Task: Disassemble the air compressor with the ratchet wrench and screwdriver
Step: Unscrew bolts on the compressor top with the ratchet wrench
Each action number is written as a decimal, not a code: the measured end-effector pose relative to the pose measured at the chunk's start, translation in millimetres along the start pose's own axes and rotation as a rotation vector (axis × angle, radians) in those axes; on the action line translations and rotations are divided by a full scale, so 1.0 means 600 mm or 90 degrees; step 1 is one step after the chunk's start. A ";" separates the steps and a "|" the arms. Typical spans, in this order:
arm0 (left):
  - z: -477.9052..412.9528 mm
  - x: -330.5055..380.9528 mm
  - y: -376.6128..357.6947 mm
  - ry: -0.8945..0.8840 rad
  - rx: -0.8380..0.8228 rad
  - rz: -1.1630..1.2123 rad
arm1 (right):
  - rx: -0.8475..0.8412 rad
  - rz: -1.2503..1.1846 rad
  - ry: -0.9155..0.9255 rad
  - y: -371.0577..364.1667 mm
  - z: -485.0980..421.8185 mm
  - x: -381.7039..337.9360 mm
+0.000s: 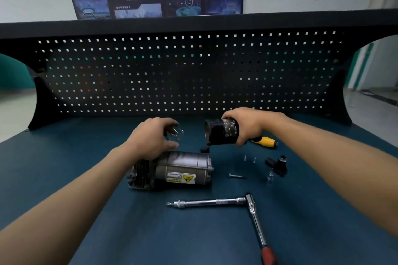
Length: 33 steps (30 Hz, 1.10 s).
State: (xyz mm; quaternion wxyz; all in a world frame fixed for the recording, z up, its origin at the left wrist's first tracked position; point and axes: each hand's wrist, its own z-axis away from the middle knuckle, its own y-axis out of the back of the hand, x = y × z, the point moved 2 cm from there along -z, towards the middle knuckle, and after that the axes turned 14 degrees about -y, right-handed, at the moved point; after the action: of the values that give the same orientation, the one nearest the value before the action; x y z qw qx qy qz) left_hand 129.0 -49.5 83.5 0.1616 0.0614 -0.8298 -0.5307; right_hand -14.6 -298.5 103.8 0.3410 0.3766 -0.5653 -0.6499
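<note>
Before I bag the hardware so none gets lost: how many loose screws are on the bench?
3. Two short screws sit right of the compressor motor; one longer screw lies just nearer. More may be hidden.

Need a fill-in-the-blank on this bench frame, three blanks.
1. The left hand is by the compressor; the black cylinder is gripped by the ___ one.
2. The ratchet lies untouched; its grip is ___.
3. The screwdriver handle is mostly ___.
Missing: right, red, yellow.
</note>
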 end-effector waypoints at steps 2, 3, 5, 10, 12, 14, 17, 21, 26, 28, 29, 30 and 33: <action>-0.011 0.003 0.003 0.032 0.037 0.095 | 0.007 0.016 -0.033 -0.001 -0.033 0.008; -0.014 0.005 0.002 0.041 0.043 0.118 | 0.002 0.030 -0.046 -0.007 -0.050 0.007; -0.017 0.006 -0.006 0.054 0.045 0.129 | -0.019 0.079 -0.062 -0.027 -0.084 0.000; -0.016 -0.004 -0.018 0.074 0.060 0.116 | -0.080 0.145 -0.078 -0.079 -0.157 -0.023; -0.017 -0.004 -0.018 0.077 0.052 0.101 | -0.097 0.123 -0.082 -0.090 -0.174 -0.028; -0.017 -0.004 -0.020 0.080 0.053 0.097 | -0.114 0.119 -0.083 -0.099 -0.184 -0.028; -0.018 -0.004 -0.021 0.086 0.055 0.085 | -0.087 0.208 -0.062 -0.099 -0.188 -0.025; -0.016 -0.002 -0.021 0.085 0.061 0.078 | 0.031 0.484 0.028 -0.070 -0.187 -0.040; -0.017 0.000 -0.020 0.093 0.066 0.087 | 0.193 0.757 0.181 -0.055 -0.171 -0.083; -0.016 0.001 -0.020 0.096 0.060 0.092 | 0.203 0.808 0.197 -0.067 -0.165 -0.100; -0.016 0.002 -0.020 0.097 0.059 0.095 | 0.202 0.825 0.204 -0.074 -0.162 -0.109; -0.015 0.003 -0.019 0.097 0.059 0.096 | 0.201 0.839 0.214 -0.080 -0.161 -0.120; -0.014 0.008 -0.015 0.096 0.059 0.095 | 0.200 0.846 0.239 -0.090 -0.152 -0.148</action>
State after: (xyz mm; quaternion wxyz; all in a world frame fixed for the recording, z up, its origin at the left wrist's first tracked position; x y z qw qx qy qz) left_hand 127.0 -62.0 79.4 0.2596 0.0467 -0.8413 -0.4719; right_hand 107.1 -258.3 52.7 0.6987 0.1021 -0.6944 -0.1387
